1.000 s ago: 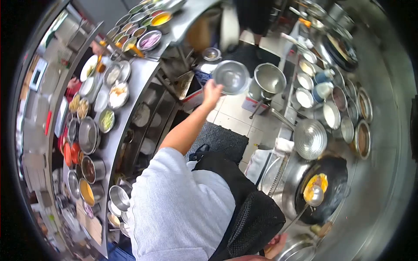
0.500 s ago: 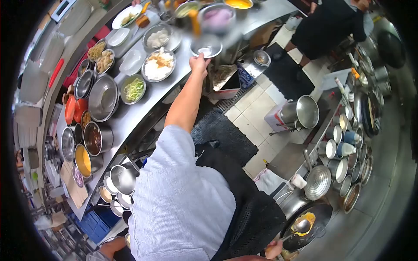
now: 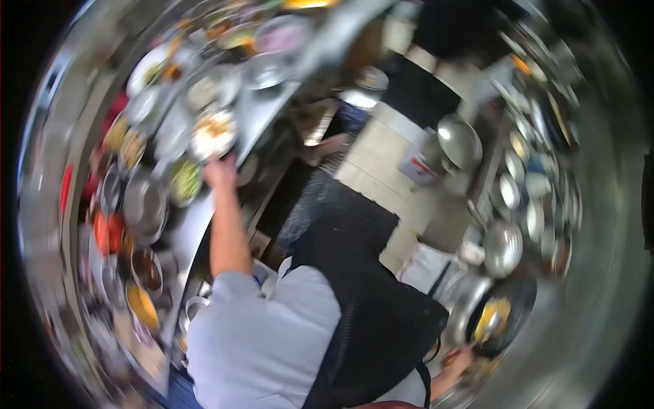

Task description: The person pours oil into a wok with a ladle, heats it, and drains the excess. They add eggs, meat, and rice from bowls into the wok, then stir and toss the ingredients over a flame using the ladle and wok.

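My left hand [image 3: 221,172] is stretched to the near edge of a steel bowl of white food with an orange-brown topping [image 3: 213,135]; blur hides how its fingers lie on the rim. Beside it is a bowl of shredded green vegetable [image 3: 185,183]. Farther up the counter stands an empty steel bowl [image 3: 266,71]. At the lower right, my right hand [image 3: 460,358] is closed round the handle of a ladle [image 3: 492,326]. The ladle's head rests in yellow food [image 3: 485,318] in a dark wok [image 3: 521,315].
The steel counter [image 3: 182,235] at left carries more bowls, including a yellow liquid [image 3: 142,307]. A large steel pot [image 3: 458,141] stands beyond the floor mat [image 3: 334,204]. A strainer [image 3: 503,250] and containers line the right side. Another person [image 3: 453,31] is at the top.
My left hand has left the empty steel bowl and moved left and down to the bowl of white food. The view has shifted and blurred. My right hand still holds the ladle.
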The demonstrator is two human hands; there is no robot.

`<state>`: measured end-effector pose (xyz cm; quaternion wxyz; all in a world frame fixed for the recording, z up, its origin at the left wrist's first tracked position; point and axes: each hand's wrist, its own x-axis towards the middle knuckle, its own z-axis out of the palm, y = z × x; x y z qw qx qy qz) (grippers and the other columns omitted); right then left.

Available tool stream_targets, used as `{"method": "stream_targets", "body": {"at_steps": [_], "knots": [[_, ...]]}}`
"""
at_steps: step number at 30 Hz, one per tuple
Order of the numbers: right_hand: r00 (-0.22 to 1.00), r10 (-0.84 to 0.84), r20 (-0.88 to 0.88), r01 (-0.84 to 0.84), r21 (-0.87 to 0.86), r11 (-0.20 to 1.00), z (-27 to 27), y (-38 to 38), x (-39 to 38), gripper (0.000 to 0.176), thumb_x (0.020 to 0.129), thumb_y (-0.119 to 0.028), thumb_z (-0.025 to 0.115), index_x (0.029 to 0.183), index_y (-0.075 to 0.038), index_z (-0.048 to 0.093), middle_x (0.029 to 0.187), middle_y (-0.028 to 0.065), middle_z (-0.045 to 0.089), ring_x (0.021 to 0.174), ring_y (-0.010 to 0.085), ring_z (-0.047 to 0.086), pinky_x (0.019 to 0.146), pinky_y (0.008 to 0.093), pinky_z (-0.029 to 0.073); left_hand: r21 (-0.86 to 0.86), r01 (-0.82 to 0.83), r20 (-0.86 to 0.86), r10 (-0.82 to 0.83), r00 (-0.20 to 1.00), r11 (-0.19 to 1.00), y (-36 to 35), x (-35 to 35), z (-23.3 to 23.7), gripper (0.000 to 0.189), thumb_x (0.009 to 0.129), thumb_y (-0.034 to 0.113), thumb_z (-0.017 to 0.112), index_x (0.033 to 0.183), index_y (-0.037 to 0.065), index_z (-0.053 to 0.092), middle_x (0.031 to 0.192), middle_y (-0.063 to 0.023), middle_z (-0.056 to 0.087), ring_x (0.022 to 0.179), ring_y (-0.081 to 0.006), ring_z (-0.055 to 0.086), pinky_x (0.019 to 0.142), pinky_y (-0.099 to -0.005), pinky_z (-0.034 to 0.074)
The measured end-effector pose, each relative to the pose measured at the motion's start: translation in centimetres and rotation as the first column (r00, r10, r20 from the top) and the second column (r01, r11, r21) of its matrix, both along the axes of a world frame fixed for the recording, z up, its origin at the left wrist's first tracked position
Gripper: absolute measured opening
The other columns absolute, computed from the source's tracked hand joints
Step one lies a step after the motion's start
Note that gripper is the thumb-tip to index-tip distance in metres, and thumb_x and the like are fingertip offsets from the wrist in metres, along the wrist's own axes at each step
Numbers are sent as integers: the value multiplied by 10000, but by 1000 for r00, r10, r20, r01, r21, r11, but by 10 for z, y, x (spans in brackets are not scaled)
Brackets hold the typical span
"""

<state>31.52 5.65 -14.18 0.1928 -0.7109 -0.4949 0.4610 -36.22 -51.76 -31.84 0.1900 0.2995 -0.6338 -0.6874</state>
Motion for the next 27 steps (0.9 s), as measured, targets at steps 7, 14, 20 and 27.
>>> {"method": "stream_targets", "body": {"at_steps": [7,14,20,27], "knots": [[820,-227,-526,218,-79,973,-19,41,68,387,970,-305,559,1295,-98,531,709,2,552,456,73,429,389,226,366,451,138,-54,-128,990,882,-20,-50,-23,389,921,35,454,1289,-86,487,1248,-206,556,1113,-362,562,943,-466,528],[942,-82,325,28,167,986,19,-37,-9,641,910,-204,561,1453,29,312,753,201,658,508,262,638,518,388,516,386,266,28,-300,953,883,61,3,-47,386,857,-32,490,1231,-125,508,1160,-189,587,1010,-324,600,877,-415,567],[707,-346,-617,337,-137,932,14,35,76,541,962,-188,540,1457,-63,361,618,44,566,422,141,497,395,288,423,617,592,27,-766,642,518,243,74,-41,374,864,-28,502,1228,-106,467,1144,-173,593,950,-310,612,751,-351,554],[730,-25,683,-151,198,969,12,-27,26,588,920,-178,554,1449,-30,345,775,206,660,599,244,670,529,417,512,510,779,8,-908,418,364,416,186,60,312,863,-11,532,1174,10,524,1115,-90,612,943,-205,612,731,-313,513]]}}
